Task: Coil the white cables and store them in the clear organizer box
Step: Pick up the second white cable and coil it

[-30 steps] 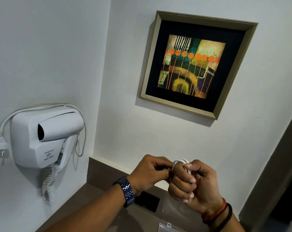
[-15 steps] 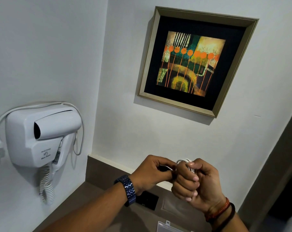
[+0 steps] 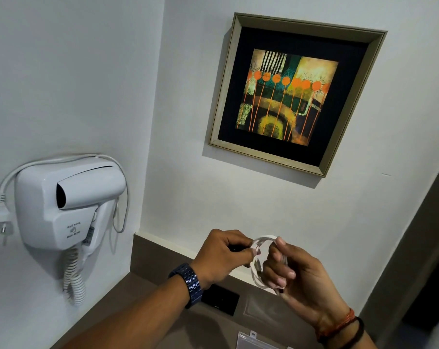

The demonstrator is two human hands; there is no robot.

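Both hands meet chest-high before the wall: the right hand (image 3: pixel 291 273) is curled around a white cable (image 3: pixel 257 269) coil, while the left hand (image 3: pixel 221 255) pinches the coil's upper left edge. Only the clear organizer box (image 3: pixel 253 341) corner shows, below them on the counter.

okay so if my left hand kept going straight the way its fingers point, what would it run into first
Probably the right hand. The left hand points rightward, pinching the coiled white cable, which the right hand holds from the other side. Only the coil's loops sit between them, though depth is hard to judge.
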